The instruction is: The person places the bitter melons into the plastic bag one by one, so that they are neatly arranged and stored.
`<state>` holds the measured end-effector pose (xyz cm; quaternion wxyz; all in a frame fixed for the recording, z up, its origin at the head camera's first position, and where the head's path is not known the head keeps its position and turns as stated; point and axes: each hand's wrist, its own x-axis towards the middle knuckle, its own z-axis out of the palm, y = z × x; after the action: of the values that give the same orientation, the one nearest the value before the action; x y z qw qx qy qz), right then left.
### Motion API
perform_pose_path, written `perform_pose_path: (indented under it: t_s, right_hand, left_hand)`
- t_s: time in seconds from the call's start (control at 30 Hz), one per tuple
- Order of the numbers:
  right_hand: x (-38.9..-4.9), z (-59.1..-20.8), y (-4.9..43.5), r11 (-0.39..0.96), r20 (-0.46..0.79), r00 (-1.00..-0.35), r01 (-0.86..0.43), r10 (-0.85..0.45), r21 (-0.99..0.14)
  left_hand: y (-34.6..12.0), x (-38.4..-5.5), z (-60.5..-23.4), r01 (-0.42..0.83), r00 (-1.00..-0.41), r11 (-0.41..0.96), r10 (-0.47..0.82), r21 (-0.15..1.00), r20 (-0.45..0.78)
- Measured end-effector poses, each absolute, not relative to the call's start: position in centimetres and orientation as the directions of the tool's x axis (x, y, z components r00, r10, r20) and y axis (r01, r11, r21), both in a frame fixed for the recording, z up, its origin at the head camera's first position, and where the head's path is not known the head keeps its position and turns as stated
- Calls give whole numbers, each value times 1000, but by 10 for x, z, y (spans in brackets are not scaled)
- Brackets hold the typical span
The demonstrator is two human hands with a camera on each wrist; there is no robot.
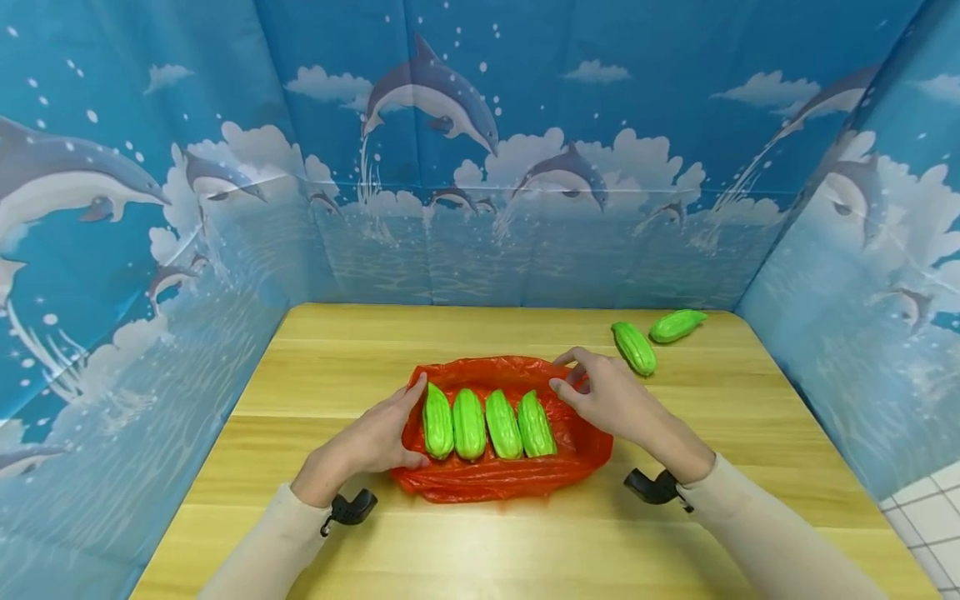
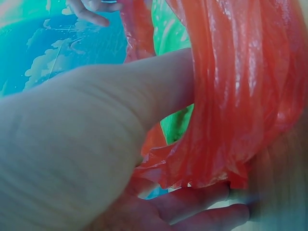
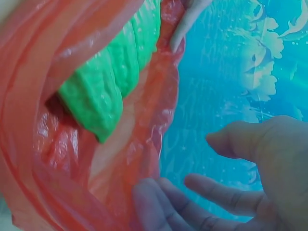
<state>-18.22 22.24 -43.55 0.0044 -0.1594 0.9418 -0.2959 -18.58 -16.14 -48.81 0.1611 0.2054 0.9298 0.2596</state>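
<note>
A red plastic bag (image 1: pixel 510 482) lies on the table with its mouth spread wide. Several bright green ridged gourds, toy-like and glossy, stand side by side in it; the leftmost gourd (image 1: pixel 438 423) is beside my left hand (image 1: pixel 378 433). That hand grips the bag's left end, its thumb inside the rim and fingers outside in the left wrist view. At the far right rim is my right hand (image 1: pixel 611 396), fingers loosely bent. In the right wrist view its fingertips (image 3: pixel 149 197) meet or nearly meet the bag's edge, and the thumb stands apart from it.
Two more green gourds lie behind the right hand: one gourd (image 1: pixel 634 348) nearer, another gourd (image 1: pixel 677 326) near the back edge. The wooden table (image 1: pixel 315 358) is bounded by a blue dolphin-print curtain (image 1: pixel 480 250) at the back and both sides.
</note>
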Motion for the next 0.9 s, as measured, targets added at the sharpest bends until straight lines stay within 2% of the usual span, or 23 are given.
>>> perform_pose_path:
  t_s: [0.4, 0.67, 0.9]
  right_hand:
    - [-198, -427, 241, 773, 199, -956, -292, -216, -563]
    - [-207, -429, 258, 793, 259, -944, -315, -204, -522]
    - [-219, -431, 272, 800, 236, -956, -278, -175, -532]
  left_hand:
    - [-161, -185, -488, 307, -866, 778, 467, 548, -177]
    - [-162, -186, -490, 305, -866, 780, 466, 547, -181]
    - [-164, -186, -490, 302, -865, 781, 465, 547, -187]
